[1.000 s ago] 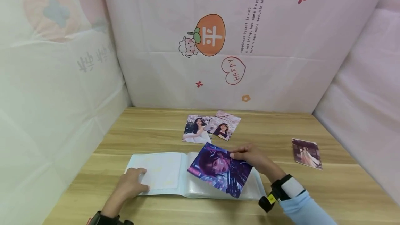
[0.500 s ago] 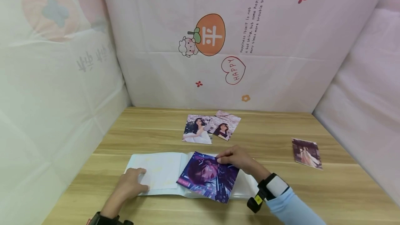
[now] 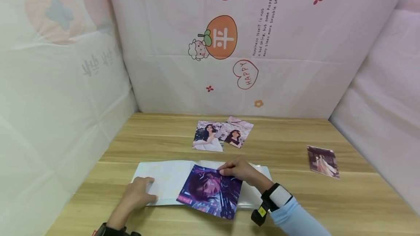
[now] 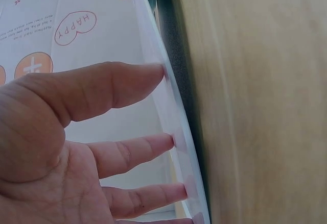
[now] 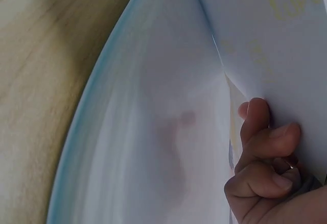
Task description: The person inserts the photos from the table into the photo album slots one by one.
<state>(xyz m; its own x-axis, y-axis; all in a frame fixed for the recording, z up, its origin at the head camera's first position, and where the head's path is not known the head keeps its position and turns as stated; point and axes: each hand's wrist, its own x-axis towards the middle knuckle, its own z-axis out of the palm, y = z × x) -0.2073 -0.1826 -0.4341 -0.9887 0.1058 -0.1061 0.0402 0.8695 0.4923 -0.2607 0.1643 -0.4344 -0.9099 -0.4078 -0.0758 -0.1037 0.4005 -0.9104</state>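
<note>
An open photo album (image 3: 167,179) with pale pages lies on the wooden table (image 3: 328,199). My left hand (image 3: 136,194) rests flat on its left page, fingertips (image 4: 176,141) straight and pressing the sheet. My right hand (image 3: 237,170) pinches the top edge of a purple photo (image 3: 210,190) that lies tilted over the album's middle and right page. In the right wrist view the curled fingers (image 5: 263,137) grip the photo's white back beside the album's clear sleeve (image 5: 153,132).
Two photos (image 3: 221,136) of a woman lie overlapping at the back of the table. Another photo (image 3: 322,161) lies at the right. Printed cloth walls (image 3: 229,46) enclose the table on three sides.
My right hand has carried the purple photo leftward and down, from over the right page to across the album's middle. The left hand has stayed put.
</note>
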